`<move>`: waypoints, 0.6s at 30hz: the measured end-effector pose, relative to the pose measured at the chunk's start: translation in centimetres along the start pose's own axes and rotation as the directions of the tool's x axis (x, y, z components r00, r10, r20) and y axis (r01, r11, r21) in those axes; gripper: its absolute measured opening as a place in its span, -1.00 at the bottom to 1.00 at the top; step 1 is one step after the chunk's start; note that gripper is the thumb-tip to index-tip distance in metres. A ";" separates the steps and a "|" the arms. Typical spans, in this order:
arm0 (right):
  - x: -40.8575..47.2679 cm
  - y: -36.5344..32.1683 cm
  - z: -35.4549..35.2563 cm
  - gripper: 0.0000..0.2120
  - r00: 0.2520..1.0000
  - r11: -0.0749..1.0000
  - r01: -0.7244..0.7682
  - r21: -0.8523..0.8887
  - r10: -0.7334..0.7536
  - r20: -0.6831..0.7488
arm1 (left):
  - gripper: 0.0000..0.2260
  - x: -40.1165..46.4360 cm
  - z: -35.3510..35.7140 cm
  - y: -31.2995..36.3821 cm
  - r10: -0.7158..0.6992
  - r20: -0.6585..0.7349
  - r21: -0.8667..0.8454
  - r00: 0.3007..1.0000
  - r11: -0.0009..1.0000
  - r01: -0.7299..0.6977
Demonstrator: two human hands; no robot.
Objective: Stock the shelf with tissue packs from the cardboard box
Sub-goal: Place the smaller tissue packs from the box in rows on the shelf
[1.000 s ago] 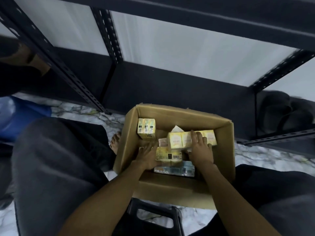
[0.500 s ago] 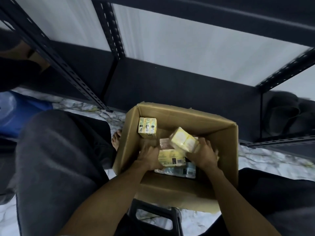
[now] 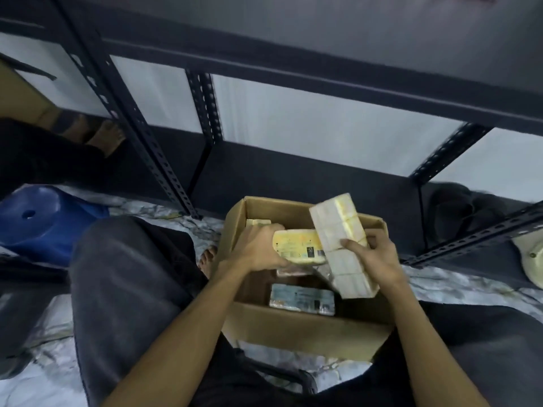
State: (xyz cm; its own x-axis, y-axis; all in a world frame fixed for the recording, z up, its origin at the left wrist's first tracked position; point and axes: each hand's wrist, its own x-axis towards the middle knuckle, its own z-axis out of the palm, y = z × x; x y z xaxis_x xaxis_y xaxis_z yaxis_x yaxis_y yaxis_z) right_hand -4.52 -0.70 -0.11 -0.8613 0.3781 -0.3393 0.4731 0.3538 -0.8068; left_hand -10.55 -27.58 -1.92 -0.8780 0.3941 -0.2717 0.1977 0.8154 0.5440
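Two packs were up: left hand (image 3: 258, 248) gripped a yellow pack (image 3: 296, 245), right hand (image 3: 379, 257) clutched a long white pack (image 3: 340, 248), mid-frame over the box (image 3: 293, 330).

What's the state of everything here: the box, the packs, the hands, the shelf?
Cardboard box: open, on the floor, some packs left inside.
Yellow tissue pack: lifted over the box, gripped by the left hand.
Long tissue pack: tilted, raised above the box, held by the right hand.
Bluish pack: lying flat in the box.
Shelf: lowest level in front bare, no packs on it.
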 end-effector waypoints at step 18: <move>-8.9 -27.1 -16.4 -0.55 0.787 0.810 0.587 0.002 -0.569 -0.237 | -0.36 -6.2 -34.6 11.8 0.373 -0.496 0.137 0.784 0.925 -0.354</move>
State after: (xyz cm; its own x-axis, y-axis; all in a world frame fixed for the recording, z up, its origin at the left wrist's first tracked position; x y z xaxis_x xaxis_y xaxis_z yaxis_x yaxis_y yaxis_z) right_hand -6.68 0.38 32.70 -0.9033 0.2993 0.3073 -0.1224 0.5066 -0.8534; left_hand -17.87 -35.12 33.67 -0.8308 0.4029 0.3840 0.5532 0.6730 0.4909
